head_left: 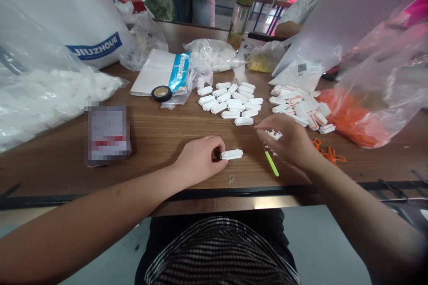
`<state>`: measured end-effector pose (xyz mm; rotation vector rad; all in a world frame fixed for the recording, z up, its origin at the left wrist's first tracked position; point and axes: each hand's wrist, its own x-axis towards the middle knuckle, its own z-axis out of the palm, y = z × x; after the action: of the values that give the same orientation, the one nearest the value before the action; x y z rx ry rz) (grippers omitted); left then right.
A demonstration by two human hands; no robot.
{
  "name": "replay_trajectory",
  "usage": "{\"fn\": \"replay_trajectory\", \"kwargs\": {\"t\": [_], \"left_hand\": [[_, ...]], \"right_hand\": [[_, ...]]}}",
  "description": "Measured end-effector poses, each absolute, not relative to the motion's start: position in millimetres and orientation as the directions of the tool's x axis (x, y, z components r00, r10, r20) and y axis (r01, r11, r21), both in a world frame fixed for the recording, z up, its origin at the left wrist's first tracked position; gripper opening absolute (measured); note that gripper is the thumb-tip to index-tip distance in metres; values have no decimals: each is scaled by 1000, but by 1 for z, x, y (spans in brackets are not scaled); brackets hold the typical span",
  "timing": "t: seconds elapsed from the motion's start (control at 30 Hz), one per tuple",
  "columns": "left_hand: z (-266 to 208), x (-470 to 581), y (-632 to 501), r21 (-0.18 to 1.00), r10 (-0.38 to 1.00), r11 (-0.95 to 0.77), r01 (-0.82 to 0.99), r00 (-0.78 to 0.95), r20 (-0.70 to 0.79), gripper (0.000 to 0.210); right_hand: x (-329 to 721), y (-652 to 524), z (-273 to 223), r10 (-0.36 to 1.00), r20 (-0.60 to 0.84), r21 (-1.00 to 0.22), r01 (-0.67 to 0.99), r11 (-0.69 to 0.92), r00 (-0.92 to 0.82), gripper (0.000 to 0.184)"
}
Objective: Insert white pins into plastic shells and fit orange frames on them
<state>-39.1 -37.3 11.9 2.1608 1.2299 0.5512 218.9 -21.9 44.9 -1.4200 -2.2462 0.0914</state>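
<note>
My left hand (203, 156) is closed, pinching a white plastic connector housing (231, 155) between thumb and fingers just above the table. A row of small openings shows along its side. To the right, my right hand (289, 140) hovers with thumb and forefinger apart over a scatter of tiny white pieces (274, 134); its other fingers are partly hidden. Just below it lies a yellow-green stick-like handle (272, 164). Beyond my hands, several similar white housings (234, 100) are spread out. Another pile of housings with orange parts (296, 104) is at the right.
Loose orange clips (331, 155) and a bag of orange parts (357, 116) lie right. A notebook (157, 71), black tape roll (162, 93) and blurred box (107, 136) are left. Bags of white parts (56, 93), a bottle (239, 20) and another person's arm (288, 29) are around.
</note>
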Motion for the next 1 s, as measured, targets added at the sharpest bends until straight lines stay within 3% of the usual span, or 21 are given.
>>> {"fn": "replay_trajectory", "kwargs": {"t": [0.1, 0.17, 0.3, 0.43, 0.57, 0.77, 1.0], "left_hand": [[11, -39, -37, 658, 873, -399, 638, 484, 60, 13], [10, -39, -37, 656, 873, -398, 641, 483, 58, 14], [11, -39, -36, 655, 870, -405, 638, 489, 62, 14], [12, -39, -36, 654, 871, -403, 640, 487, 60, 12], [13, -39, -36, 655, 873, -400, 642, 485, 57, 13], [12, -38, -37, 662, 873, -393, 638, 485, 51, 12], [13, -38, -36, 656, 871, -393, 645, 489, 41, 13]], "right_hand": [[252, 6, 44, 984, 157, -166, 980, 106, -80, 20], [265, 18, 41, 996, 84, -145, 989, 28, -16, 20], [265, 25, 34, 995, 36, -159, 982, 102, -97, 21], [262, 31, 31, 999, 26, -103, 994, 23, -20, 21], [277, 39, 30, 999, -30, -226, 973, -46, 40, 24], [295, 43, 28, 995, -73, -327, 945, 36, -63, 24], [299, 45, 23, 987, -21, -293, 945, 144, -157, 22]]}}
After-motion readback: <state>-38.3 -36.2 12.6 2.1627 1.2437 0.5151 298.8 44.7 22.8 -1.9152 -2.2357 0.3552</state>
